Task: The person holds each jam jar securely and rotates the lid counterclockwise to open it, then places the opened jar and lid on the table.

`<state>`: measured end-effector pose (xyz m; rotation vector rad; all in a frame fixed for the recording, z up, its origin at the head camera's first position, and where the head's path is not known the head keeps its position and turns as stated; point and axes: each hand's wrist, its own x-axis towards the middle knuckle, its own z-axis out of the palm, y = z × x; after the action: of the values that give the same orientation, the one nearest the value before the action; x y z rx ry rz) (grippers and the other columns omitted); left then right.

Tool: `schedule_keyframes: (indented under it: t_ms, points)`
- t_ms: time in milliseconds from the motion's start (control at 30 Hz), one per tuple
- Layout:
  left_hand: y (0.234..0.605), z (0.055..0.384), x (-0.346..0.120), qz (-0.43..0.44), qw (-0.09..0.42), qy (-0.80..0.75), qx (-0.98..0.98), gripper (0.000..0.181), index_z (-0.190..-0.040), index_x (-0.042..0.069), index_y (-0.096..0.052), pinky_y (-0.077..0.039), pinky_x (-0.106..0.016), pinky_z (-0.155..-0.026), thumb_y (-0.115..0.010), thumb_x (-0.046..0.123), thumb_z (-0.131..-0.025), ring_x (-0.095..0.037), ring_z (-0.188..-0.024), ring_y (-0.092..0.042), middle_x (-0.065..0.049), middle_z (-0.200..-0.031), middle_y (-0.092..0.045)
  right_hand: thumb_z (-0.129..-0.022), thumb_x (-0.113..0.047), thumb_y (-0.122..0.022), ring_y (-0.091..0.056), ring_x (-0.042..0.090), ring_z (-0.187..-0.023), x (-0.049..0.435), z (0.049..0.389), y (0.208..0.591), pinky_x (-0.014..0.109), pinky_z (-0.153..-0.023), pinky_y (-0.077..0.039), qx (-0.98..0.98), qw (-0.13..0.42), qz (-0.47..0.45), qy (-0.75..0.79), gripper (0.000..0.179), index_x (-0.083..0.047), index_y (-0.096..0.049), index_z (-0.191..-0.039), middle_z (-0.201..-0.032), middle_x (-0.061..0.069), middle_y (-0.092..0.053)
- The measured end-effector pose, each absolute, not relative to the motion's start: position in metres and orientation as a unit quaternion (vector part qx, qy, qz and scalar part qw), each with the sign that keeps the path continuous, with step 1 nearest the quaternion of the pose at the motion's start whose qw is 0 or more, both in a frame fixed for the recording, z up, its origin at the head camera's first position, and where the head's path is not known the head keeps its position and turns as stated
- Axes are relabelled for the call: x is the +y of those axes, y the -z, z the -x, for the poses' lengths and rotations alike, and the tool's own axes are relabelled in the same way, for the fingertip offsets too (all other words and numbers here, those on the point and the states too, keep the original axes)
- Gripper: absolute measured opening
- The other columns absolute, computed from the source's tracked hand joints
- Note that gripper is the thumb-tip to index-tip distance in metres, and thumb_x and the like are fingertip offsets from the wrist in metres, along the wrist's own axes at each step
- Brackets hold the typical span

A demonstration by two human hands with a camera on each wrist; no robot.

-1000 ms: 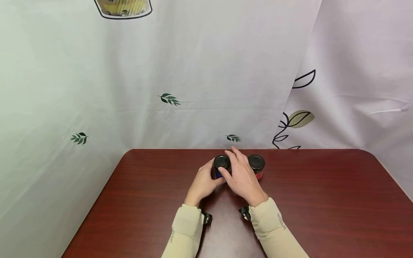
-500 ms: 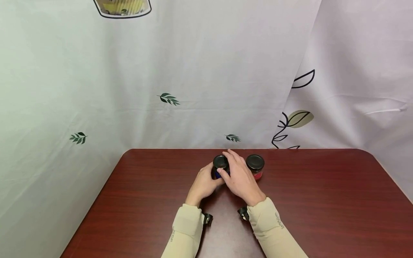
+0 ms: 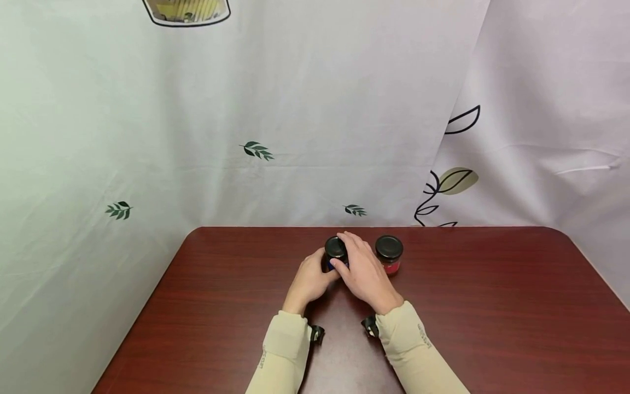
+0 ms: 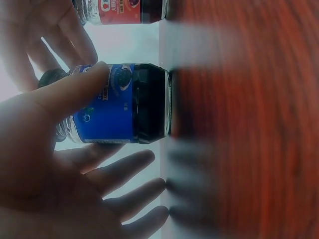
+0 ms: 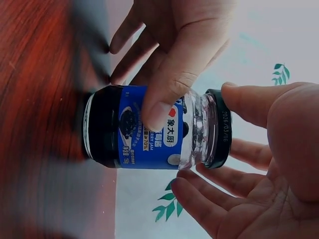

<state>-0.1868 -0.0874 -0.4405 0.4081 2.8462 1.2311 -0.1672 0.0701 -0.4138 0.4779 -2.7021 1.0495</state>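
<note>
A blueberry-coloured jam jar with a blue label (image 5: 130,117) and a black lid (image 5: 219,130) stands upright near the table's far edge. My left hand (image 3: 308,282) grips its body, the thumb lying across the label in both wrist views. My right hand (image 3: 368,273) holds the lid, thumb on one side and fingers on the other. Both hands cover most of the jar in the head view. Just to the right of my right hand stands a second jar with a red label (image 3: 391,267) and a black lid, which neither hand touches.
The dark red wooden table (image 3: 492,306) has rounded far corners. Behind it hangs a pale curtain (image 3: 305,109) printed with leaves. A black wrist-camera mount (image 3: 316,334) sits on the left sleeve, another (image 3: 370,326) on the right.
My right hand's fingers have drawn in around the lid, and the hand has turned slightly, moving a little left. More of the red-labelled jar shows. My left hand stays on the blue-labelled jar.
</note>
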Motion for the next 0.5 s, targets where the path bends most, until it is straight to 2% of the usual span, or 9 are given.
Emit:
schedule_keyframes:
  t_ms: [167, 500]
  points:
    - [0.4398, 0.1863, -0.0875, -0.133, 0.003, -0.393, 0.910, 0.054, -0.136, 0.002, -0.058, -0.047, -0.051, -0.100, -0.075, 0.027, -0.091, -0.035, -0.121, -0.060, -0.017, -0.128, -0.065, -0.096, -0.019, -0.070, -0.047, 0.037, -0.133, 0.0692, 0.1684, 0.4166, 0.052, -0.107, -0.040, -0.912, 0.114, -0.168, -0.356, 0.056, 0.000, -0.049, -0.144, -0.147, 0.019, -0.048]
    - [0.4407, 0.1853, -0.0865, -0.109, 0.023, -0.411, 0.905, 0.058, -0.143, 0.004, -0.053, -0.046, -0.051, -0.102, -0.073, 0.028, -0.094, -0.033, -0.126, -0.057, -0.016, -0.136, -0.061, -0.095, -0.015, -0.071, -0.052, 0.037, -0.126, 0.0682, 0.1696, 0.4177, 0.049, -0.104, -0.043, -0.915, 0.122, -0.166, -0.347, 0.053, 0.000, -0.052, -0.142, -0.144, 0.017, -0.052]
